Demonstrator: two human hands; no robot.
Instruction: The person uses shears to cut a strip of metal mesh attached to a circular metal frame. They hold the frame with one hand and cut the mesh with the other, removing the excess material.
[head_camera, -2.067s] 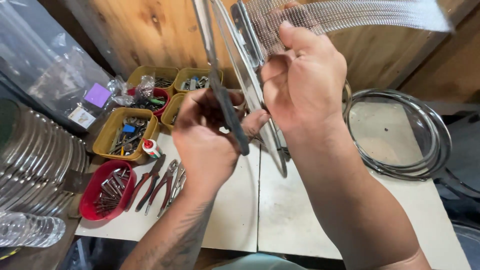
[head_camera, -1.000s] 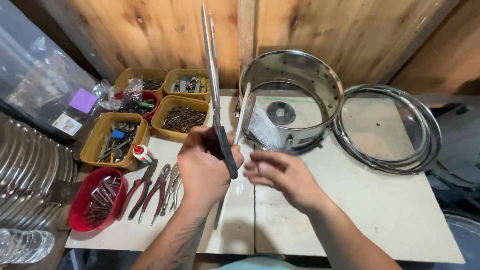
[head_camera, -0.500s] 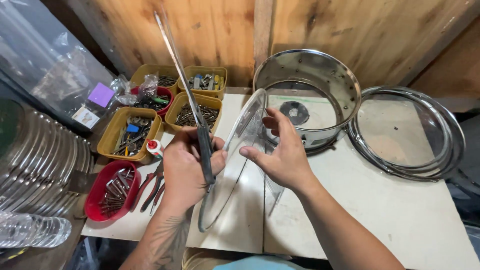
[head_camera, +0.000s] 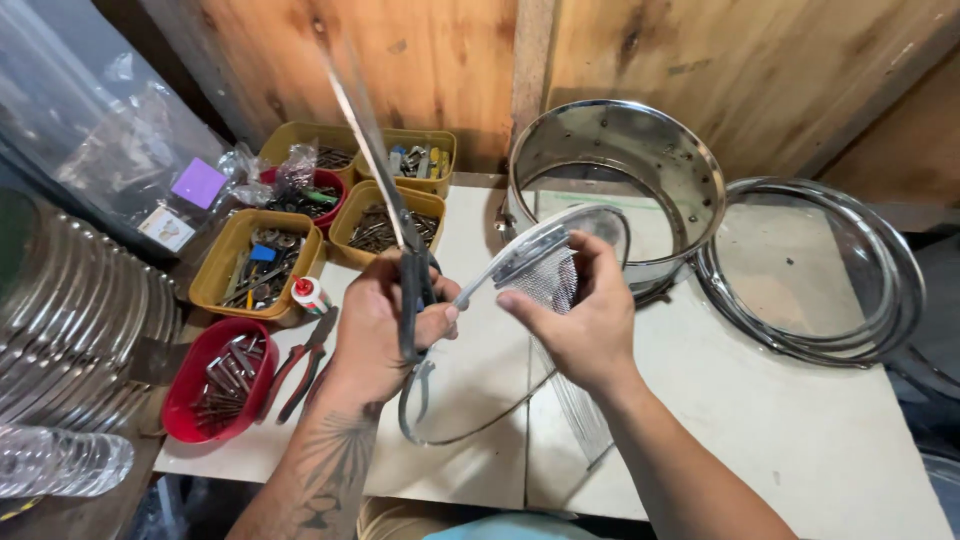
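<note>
The left hand stays clenched around the long dark-handled metal tongs, now tilted farther left. The right hand has closed on the round wire-mesh fan guard, lifting it above the near white tabletop.

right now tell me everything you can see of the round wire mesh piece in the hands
The wire mesh piece is a round hoop of thin shiny metal with fine, see-through mesh of close parallel wires. It is tilted steeply above the pale table, its upper edge near the steel drum shell. The right hand grips its upper part; the left hand, also holding a long metal tool, touches its left rim.
</note>
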